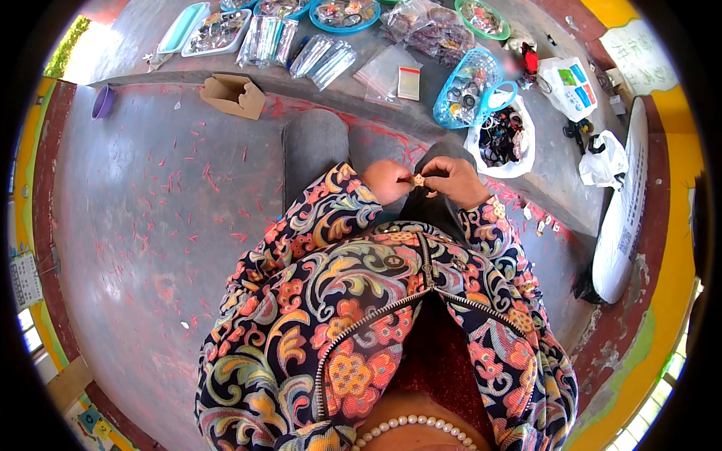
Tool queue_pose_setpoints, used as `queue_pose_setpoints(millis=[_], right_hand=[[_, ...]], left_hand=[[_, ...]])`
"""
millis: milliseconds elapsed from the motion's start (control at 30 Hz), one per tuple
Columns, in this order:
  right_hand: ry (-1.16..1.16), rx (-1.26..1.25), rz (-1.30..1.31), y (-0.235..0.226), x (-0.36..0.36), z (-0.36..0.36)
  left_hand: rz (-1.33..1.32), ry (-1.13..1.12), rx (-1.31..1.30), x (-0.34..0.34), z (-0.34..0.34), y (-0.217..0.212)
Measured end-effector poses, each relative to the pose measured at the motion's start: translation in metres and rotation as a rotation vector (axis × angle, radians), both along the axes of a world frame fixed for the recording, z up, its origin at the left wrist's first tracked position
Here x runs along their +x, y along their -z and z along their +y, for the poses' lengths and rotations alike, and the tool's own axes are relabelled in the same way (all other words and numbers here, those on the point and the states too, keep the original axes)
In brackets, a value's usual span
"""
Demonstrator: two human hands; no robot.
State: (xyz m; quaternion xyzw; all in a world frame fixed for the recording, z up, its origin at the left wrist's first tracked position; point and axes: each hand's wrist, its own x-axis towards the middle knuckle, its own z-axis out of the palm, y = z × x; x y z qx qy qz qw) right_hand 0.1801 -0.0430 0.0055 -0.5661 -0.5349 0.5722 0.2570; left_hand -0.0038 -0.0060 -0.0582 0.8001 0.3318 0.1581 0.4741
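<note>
Above my lap, my left hand (386, 182) and my right hand (457, 183) meet with their fingers closed. Between the fingertips is a small pale-gold star-shaped piece (419, 180), pinched from both sides. It is too small to make out any finer detail. Just beyond my right hand stands a white plastic bag (520, 164), opened out, with many dark small items inside. Behind it leans a light-blue plastic basket (483, 56) holding mixed small accessories.
On the raised ledge lie clear plastic bags (374, 75), packs of thin wrapped items (323, 60), a blue bowl (345, 29) and a white tray (216, 52). A cardboard box (232, 96) and a purple bowl (104, 101) stand on the floor, which has red scraps scattered over it.
</note>
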Motion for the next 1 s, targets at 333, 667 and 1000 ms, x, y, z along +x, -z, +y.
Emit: queue_pose_setpoints(millis=[333,667,1000], right_hand=[[-0.092,0.066,-0.21,-0.005,0.003,0.0],[-0.2,0.188,-0.452,-0.009,-0.002,0.003],[-0.153,0.124,-0.093,0.014,0.008,0.007]], left_hand=[[-0.009,0.083,-0.232,0.0,0.0,-0.008],[-0.053,0.065,-0.399,0.002,0.003,-0.008],[-0.037,0.046,-0.402,0.0,0.003,0.0]])
